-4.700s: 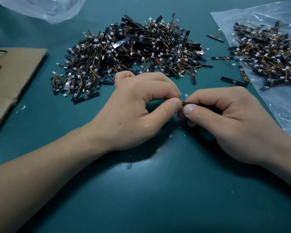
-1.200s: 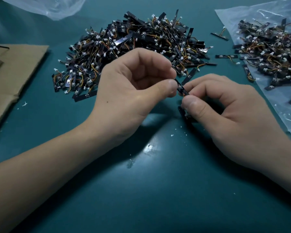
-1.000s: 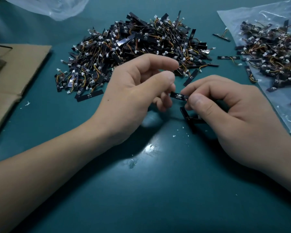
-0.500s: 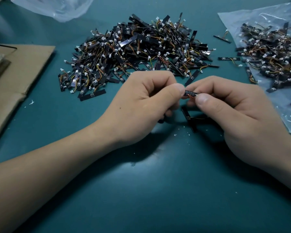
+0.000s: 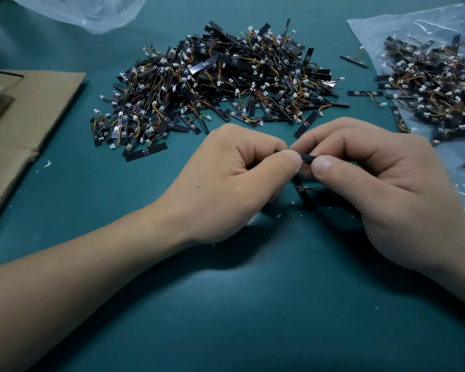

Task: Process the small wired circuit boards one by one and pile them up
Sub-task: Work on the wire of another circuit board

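Pinches one small black board (image 5: 308, 157) with both hands, low over the green table (image 5: 253, 318) and near its middle. With the left hand (image 5: 226, 183), squeezes one end between the thumb and the bent first finger. With the right hand (image 5: 381, 189), squeezes the other end the same way. Thumb tips very close, almost touching. Curls the other fingers of both hands in. Shows only a short dark bit of the board between the thumbs; hides the rest inside the fingers.

Just below the thumbs: a second black board (image 5: 302, 193), slanted, with a thin wire (image 5: 318, 188) running off under the right hand. Cannot tell if that wire joins the pinched board.

Behind the hands, in the middle of the table: a big heap (image 5: 220, 84) of the same boards, black strips with orange and yellow wires and tiny white plugs, all mixed up. Off to the right: a smaller heap (image 5: 435, 87) on a clear plastic sheet (image 5: 387, 28). Between the two heaps: a few loose boards (image 5: 364, 93) lying flat on the table, well apart from each other.

On the left edge: a flat brown cardboard piece (image 5: 30, 111). At the top left: a crumpled clear bag (image 5: 91, 12). Around the hands: little white crumbs (image 5: 279, 216) on the green.
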The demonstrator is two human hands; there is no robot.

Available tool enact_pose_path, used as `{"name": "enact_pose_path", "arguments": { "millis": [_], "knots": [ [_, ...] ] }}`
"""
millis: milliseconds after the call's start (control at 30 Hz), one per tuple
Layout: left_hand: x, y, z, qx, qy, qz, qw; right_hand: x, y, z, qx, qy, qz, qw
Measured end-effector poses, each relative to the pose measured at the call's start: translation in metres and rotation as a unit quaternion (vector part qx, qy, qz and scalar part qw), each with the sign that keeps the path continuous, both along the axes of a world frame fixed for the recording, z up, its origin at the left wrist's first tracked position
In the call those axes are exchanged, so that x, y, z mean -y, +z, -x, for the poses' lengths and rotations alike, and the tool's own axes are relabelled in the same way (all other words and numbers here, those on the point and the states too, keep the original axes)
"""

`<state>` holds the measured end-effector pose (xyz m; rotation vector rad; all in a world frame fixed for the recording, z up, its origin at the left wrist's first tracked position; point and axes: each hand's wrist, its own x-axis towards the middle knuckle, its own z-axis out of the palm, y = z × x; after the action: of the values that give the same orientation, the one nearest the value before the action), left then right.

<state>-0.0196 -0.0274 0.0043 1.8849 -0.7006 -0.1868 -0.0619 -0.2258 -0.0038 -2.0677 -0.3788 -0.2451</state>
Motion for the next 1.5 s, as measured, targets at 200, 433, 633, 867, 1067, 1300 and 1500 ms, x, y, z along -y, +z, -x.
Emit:
{"name": "enact_pose_path", "arguments": {
  "millis": [200,433,633,867,1067,1300,1500],
  "knots": [
    [0.0002,-0.0009,0.0009,0.008,-0.002,-0.007,1.000,0.0004,-0.0001,-0.0002,-0.014,0.013,-0.017,1.000],
    [-0.0007,0.0002,0.0013,-0.001,-0.022,-0.008,1.000,0.0008,-0.0001,0.0000,-0.033,0.031,-0.050,0.998],
    [-0.0003,0.0018,0.0022,-0.002,-0.030,-0.009,0.999,0.0017,-0.0011,0.0005,-0.024,0.033,-0.061,0.997],
    [-0.0003,0.0037,0.0035,0.001,-0.051,0.001,0.999,-0.0003,0.0007,0.0008,-0.061,0.067,-0.055,0.994],
    [0.0002,0.0036,0.0035,0.005,-0.044,-0.010,0.999,0.0009,0.0007,-0.0002,-0.040,0.068,-0.043,0.996],
    [0.0005,0.0054,0.0044,-0.012,-0.057,0.001,0.998,0.0015,-0.0009,-0.0004,-0.045,0.075,-0.048,0.995],
    [0.0004,0.0051,0.0045,-0.019,-0.057,0.010,0.998,0.0010,-0.0004,-0.0010,-0.055,0.080,-0.050,0.994]
  ]
}}
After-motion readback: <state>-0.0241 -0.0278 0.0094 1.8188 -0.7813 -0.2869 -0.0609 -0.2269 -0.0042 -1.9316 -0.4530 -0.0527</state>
